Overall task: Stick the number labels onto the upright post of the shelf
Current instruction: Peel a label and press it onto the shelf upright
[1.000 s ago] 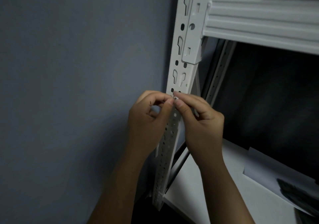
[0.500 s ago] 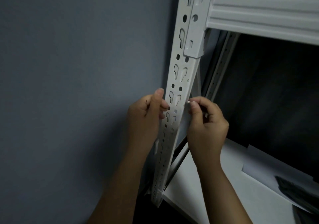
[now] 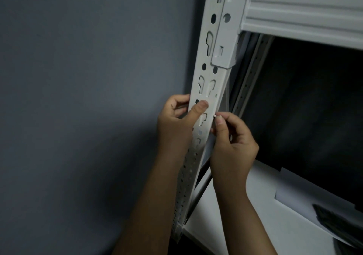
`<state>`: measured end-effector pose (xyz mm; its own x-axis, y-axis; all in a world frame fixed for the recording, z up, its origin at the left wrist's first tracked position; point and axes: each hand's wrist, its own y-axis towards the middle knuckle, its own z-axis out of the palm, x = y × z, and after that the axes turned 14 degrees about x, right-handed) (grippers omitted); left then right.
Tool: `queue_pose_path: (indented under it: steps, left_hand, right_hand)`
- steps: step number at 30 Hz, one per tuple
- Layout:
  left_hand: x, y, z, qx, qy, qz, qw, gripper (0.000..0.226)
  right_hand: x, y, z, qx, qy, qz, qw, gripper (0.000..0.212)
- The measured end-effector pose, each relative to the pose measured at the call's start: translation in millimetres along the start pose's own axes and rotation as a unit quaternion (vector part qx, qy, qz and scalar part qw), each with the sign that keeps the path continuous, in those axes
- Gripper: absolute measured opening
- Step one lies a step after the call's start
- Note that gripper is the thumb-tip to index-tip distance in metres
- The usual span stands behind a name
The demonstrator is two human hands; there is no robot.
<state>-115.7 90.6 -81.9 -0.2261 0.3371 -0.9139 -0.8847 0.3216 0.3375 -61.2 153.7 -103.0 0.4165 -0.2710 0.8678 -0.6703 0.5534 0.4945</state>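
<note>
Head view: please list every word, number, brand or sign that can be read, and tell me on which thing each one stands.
No text can be read.
Small white label pinched by the right hand: too small and blurred to read any number.
Round sticker on the white post: no number can be made out.
Paper sheet on the shelf board: nothing readable.

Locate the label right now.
Head view, centre: the small white label is pinched in the right hand fingertips, at the right edge of the post, opposite the left hand.
</note>
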Motion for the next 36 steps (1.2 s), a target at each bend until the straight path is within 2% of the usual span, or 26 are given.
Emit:
queue_pose_path:
  steps: [3,8,11,14,16,20,25,27,29,32,34,36]
  left_hand:
    - [-2,0,-3,0.011,-0.026,-0.015,0.999,0.004]
    - [-3,-1,-1,0.010,0.007,0.000,1.000,0.006]
    - [-1,-4,4,0.007,0.049,0.008,0.999,0.019]
    - [-2,-2,-2,-0.019,0.025,-0.004,0.999,0.002]
    - [-4,-3,-2,-0.017,0.017,0.001,1.000,0.004]
    - [-7,-6,8,-0.003,0.058,0.016,0.998,0.022]
    - [-4,-2,-2,-0.039,0.001,-0.037,0.999,0.007]
    - [-2,-6,-2,-0.055,0.031,-0.026,0.998,0.007]
    - [-3,-14,1,-0.089,0.117,0.034,0.989,0.004]
    - [-2,-22,8,-0.111,0.278,0.138,0.944,0.007]
    - [1,-23,11,-0.098,0.304,0.151,0.935,0.003]
    - [3,-22,12,-0.092,0.290,0.147,0.941,0.007]
  right_hand:
    - [2,0,0,0.002,0.010,0.004,1.000,0.014]
    - [6,-2,-1,0.007,0.025,0.008,1.000,0.015]
    - [6,-3,-2,0.013,0.032,0.011,0.999,0.013]
    - [7,-5,-3,0.022,0.025,0.018,0.999,0.013]
    - [7,-7,-4,0.027,0.024,0.020,0.999,0.014]
    - [8,-7,-6,0.035,0.024,0.016,0.999,0.013]
    - [8,-8,-10,0.028,0.030,0.015,0.999,0.015]
    - [8,-8,-11,0.022,0.033,0.016,0.999,0.018]
    - [8,-9,-12,0.021,0.039,0.018,0.999,0.020]
    - [8,-9,-12,0.028,0.035,0.013,0.999,0.019]
    - [8,-9,-13,0.032,0.025,0.009,0.999,0.016]
    - [7,-9,-13,0.033,0.018,0.008,0.999,0.015]
